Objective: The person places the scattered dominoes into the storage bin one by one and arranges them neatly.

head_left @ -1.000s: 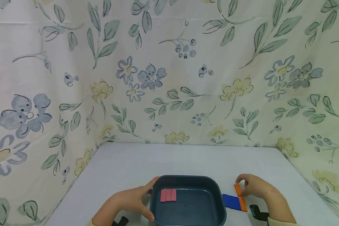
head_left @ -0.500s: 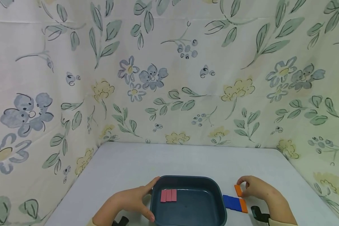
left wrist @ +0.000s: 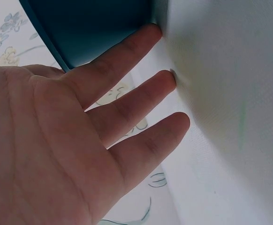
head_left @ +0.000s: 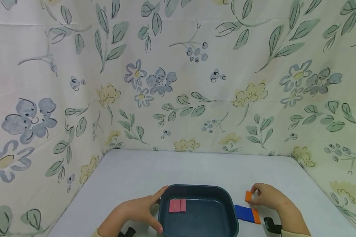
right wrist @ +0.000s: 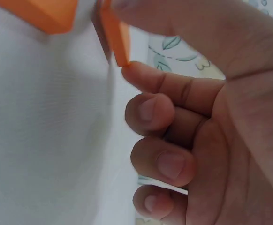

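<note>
A dark blue-green tray (head_left: pixel 207 215) stands on the table, with three pink blocks (head_left: pixel 177 205) side by side in its upper left. My left hand (head_left: pixel 139 209) rests against the tray's left side, thumb and fingers spread; the left wrist view has three fingers straight. To the tray's right, my right hand (head_left: pixel 268 197) pinches a flat orange block (head_left: pixel 248 196) between thumb and index finger, the other fingers curled. One end of this orange block (right wrist: pixel 117 37) shows at the fingertip in the right wrist view. Below it lie blue blocks (head_left: pixel 244 213) in a row, ending in another orange block (head_left: pixel 256 216).
A white table (head_left: pixel 154 168) extends behind the tray. Floral cloth (head_left: pixel 178 79) hangs at the back and on both sides. Black wrist straps (head_left: pixel 272 225) show near the frame's lower edge.
The orange block pinched in my right hand has shifted slightly left and away from the blue row, and has turned. My left hand and the tray stay where they were.
</note>
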